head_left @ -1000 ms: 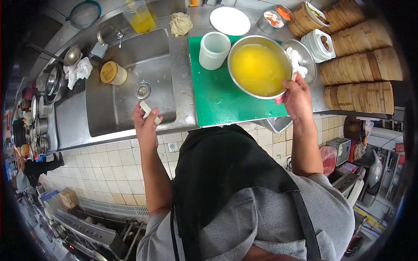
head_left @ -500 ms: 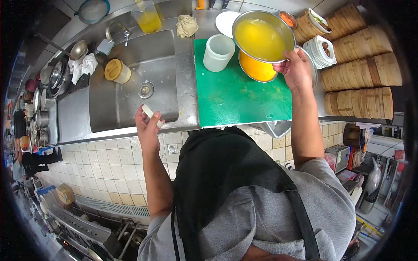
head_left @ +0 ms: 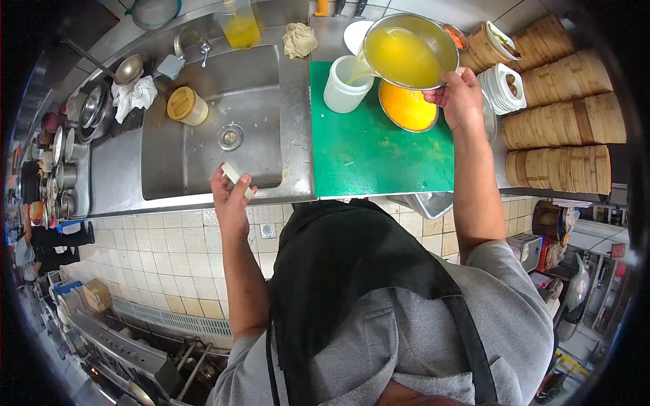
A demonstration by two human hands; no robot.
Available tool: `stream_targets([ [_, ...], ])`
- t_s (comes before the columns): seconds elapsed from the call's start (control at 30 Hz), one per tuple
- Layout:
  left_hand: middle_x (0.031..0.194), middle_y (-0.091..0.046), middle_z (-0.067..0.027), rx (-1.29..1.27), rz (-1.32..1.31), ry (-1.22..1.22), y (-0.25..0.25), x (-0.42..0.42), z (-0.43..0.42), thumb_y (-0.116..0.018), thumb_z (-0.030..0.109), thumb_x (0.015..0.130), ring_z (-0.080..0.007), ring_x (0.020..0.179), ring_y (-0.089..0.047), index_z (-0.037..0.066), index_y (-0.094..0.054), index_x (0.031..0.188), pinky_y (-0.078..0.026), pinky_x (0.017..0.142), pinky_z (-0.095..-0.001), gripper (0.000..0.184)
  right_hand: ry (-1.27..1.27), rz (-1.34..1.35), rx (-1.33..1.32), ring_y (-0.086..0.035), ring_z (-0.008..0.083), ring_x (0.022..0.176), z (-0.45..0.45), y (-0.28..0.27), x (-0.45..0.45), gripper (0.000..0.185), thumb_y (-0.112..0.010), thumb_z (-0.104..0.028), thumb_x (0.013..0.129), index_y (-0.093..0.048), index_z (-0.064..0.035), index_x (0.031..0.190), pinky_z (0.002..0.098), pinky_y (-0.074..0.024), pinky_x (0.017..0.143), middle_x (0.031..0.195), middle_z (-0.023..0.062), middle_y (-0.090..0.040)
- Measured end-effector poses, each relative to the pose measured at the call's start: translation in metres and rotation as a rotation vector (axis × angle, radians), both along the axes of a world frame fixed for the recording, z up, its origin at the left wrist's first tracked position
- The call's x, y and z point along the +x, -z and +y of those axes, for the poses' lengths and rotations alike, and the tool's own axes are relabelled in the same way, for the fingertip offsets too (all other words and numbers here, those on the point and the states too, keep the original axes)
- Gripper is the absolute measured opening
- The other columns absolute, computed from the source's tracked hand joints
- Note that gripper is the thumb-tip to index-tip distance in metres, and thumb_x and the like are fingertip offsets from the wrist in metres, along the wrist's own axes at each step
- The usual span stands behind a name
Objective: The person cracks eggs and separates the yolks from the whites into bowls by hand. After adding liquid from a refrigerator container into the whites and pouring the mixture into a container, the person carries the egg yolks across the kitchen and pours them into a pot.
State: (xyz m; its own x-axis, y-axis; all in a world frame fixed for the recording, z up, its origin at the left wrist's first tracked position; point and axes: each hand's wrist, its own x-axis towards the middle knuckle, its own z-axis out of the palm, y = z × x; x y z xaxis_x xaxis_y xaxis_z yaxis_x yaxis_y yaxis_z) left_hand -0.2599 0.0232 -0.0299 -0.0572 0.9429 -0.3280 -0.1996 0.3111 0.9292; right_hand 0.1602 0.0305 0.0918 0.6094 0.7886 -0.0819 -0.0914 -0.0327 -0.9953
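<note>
My right hand (head_left: 462, 101) grips the rim of a metal bowl (head_left: 439, 34) of clear yellow liquid. The bowl is tilted left, and a thin stream runs from its lip into a white plastic tub (head_left: 344, 98). Partly under the bowl stands a second metal bowl with thick orange-yellow contents (head_left: 409, 108). My left hand (head_left: 231, 199) is closed on a small white flat-sided piece (head_left: 231, 173), held over the sink's front edge; its kind cannot be made out. A green cutting board (head_left: 379, 162) lies under the tub and the second bowl.
The metal sink (head_left: 203, 155) holds a tan-lidded jar (head_left: 187, 107). Behind stand a faucet (head_left: 193, 44), a jug of yellow liquid (head_left: 238, 27) and a crumpled cloth (head_left: 298, 40). Stacked bamboo steamers (head_left: 562, 128) and white dishes (head_left: 500, 91) line the right. Another person (head_left: 54, 240) is far left.
The bowl in my right hand has tipped further left, and liquid now flows into the white tub. My left hand stays almost where it was. The view has shifted slightly.
</note>
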Motion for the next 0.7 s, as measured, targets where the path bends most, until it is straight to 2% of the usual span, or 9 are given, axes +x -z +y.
stream_targets([
  [0.37, 0.109, -0.054, -0.0073, -0.005, -0.009, 0.015, 0.005, 0.001, 0.007, -0.067, 0.013, 0.086, -0.0165, 0.095, -0.059, 0.005, -0.035, 0.138, -0.054, 0.077, -0.0332, 0.062, 0.029, -0.033, 0.004, -0.064, 0.0258, 0.057, 0.004, -0.009, 0.001, 0.012, -0.051, -0.003, 0.089, -0.04, -0.002, 0.092, 0.0348, -0.0554, 0.053, 0.077, 0.0181, -0.061],
  [0.7, 0.109, -0.054, -0.0079, -0.011, -0.008, 0.033, 0.005, 0.002, 0.012, -0.066, 0.013, 0.087, -0.017, 0.095, -0.059, 0.004, -0.034, 0.139, -0.053, 0.076, -0.032, 0.062, 0.035, -0.099, 0.033, -0.065, 0.0244, 0.057, 0.009, -0.01, 0.002, 0.01, -0.05, -0.002, 0.089, -0.042, 0.0004, 0.093, 0.0337, -0.058, 0.054, 0.079, 0.0192, -0.062],
])
